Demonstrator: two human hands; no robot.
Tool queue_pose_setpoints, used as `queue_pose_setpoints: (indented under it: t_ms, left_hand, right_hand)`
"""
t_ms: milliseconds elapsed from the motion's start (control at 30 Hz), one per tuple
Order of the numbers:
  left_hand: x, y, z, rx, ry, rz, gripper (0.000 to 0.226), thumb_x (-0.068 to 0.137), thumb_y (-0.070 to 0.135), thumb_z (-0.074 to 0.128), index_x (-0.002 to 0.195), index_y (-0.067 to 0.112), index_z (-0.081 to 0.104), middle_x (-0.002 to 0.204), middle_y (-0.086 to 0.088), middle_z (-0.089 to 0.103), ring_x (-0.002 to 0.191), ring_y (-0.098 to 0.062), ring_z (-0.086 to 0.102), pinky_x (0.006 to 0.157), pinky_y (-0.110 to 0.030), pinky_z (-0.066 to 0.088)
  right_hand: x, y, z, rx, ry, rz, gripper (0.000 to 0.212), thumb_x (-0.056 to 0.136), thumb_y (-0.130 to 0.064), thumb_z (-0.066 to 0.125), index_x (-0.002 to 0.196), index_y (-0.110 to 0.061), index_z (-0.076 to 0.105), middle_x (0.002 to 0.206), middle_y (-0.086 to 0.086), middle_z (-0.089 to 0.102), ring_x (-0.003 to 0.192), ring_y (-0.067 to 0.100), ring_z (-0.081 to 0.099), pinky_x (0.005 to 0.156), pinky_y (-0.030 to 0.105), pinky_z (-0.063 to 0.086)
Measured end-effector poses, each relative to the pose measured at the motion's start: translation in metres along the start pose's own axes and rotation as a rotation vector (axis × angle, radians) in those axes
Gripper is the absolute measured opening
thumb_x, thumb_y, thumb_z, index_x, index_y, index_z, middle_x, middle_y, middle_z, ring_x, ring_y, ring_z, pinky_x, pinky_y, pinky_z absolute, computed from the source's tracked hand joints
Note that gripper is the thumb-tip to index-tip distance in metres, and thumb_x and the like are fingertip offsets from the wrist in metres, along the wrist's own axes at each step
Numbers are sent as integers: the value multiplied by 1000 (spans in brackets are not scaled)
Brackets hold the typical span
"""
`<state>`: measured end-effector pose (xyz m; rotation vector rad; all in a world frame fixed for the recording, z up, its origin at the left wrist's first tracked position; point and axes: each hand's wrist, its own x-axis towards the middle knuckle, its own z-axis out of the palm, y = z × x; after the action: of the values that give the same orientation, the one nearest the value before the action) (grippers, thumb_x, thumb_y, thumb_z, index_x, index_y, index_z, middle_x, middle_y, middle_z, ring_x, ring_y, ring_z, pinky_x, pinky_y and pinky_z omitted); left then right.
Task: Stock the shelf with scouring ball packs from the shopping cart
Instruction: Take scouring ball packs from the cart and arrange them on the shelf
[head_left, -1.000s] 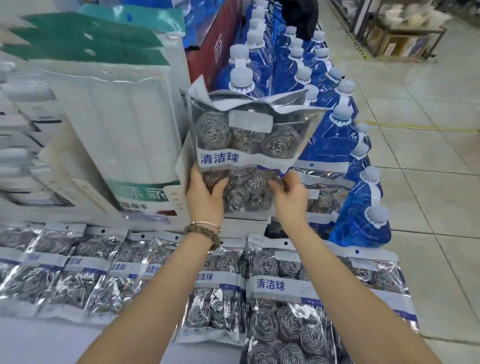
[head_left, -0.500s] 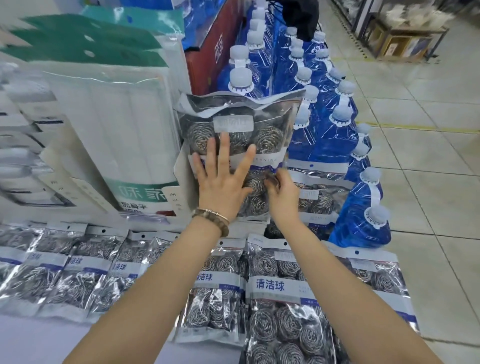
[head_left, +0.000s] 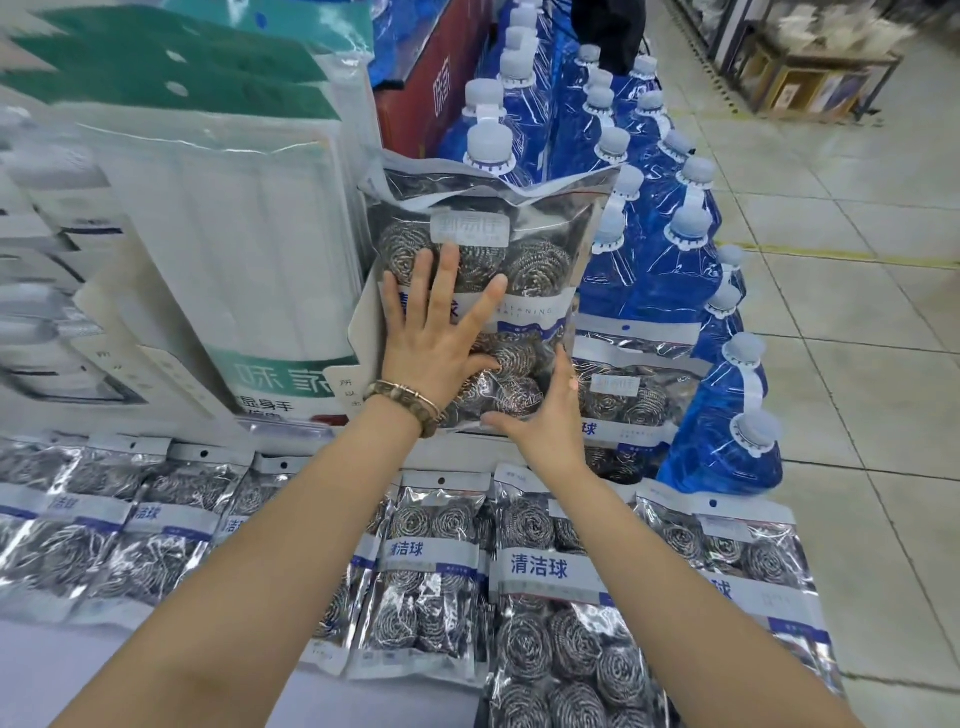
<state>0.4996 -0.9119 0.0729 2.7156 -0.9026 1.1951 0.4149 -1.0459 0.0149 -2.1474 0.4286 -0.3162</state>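
A clear scouring ball pack (head_left: 524, 244) with steel coils and a blue-and-white label stands upright on the shelf, leaning back against other stock. My left hand (head_left: 439, 338) lies flat on its front with fingers spread and straight. My right hand (head_left: 545, 410) touches the pack's lower right corner, thumb stretched out under the bottom edge, fingers straight along its side. More packs (head_left: 634, 395) stand behind it to the right. A row of the same packs (head_left: 441, 571) lies flat along the front of the shelf, below my forearms.
Tall white packages with green labels (head_left: 234, 249) stand close on the left of the pack. Blue liquid bottles with pale caps (head_left: 685, 260) fill the right side in rows. Tiled aisle floor (head_left: 857, 312) lies beyond them, with a wooden display (head_left: 810, 78) far off.
My left hand went from gripping the pack's lower edge to lying flat on its front. The pack moved back and left to stand on the shelf. My right hand opened at the lower corner.
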Motion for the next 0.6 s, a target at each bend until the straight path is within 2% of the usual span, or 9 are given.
queue_pose_setpoints:
  t_ms: [67,100,167,233,333,500,567,600]
  left_hand:
    - [-1,0,-2,-16,-16,-3,128,54,65,70,144,37,-16,149,-7,-33,139,-27,-25,105,-62,8]
    - [-1,0,-4,-25,-12,-5,122,57,66,67,145,37,-12,151,-8,-26,141,-29,-17,105,-62,8]
    - [-2,2,-9,-38,22,-5,106,64,65,64,145,35,3,150,-10,-3,138,-32,6,105,-62,11]
    - [1,0,-13,-52,54,-11,97,66,57,70,143,29,18,146,-10,12,134,-32,15,104,-61,13]
    - [3,-1,-14,-73,54,-22,94,64,48,76,140,27,25,145,-9,13,134,-31,14,104,-61,13]
    - [-7,4,-22,-102,30,-67,99,64,46,76,143,27,18,146,-10,11,136,-33,13,109,-57,14]
    - [-23,9,-28,-195,57,-155,88,71,41,69,142,26,19,145,-10,13,135,-32,16,111,-51,17]
    - [-37,14,-30,-274,77,-213,77,74,37,66,139,24,25,144,-10,17,134,-31,20,110,-49,21]
  right_hand:
    - [1,0,4,-4,33,-5,120,60,-43,85,150,-16,11,153,8,24,137,24,29,112,44,30]
    - [0,0,5,-2,50,-11,118,59,-43,85,149,-15,14,150,8,29,134,24,34,110,45,32]
    - [-1,1,8,-10,81,-17,115,58,-44,85,147,-15,18,146,8,36,129,24,41,106,47,37]
    - [0,2,11,-23,94,-4,115,58,-45,85,147,-15,18,148,8,34,132,25,38,105,48,37]
    - [2,0,12,-31,86,4,114,58,-45,86,145,-18,18,149,7,32,135,26,35,106,49,36]
    - [0,2,5,-80,58,12,118,56,-49,86,146,-22,15,146,4,37,131,24,40,105,48,37]
    - [0,1,4,-72,58,26,118,56,-47,87,146,-22,15,148,3,34,133,23,38,106,47,37]
    - [0,0,5,-61,59,33,119,55,-45,87,147,-22,15,149,3,34,134,23,37,106,47,37]
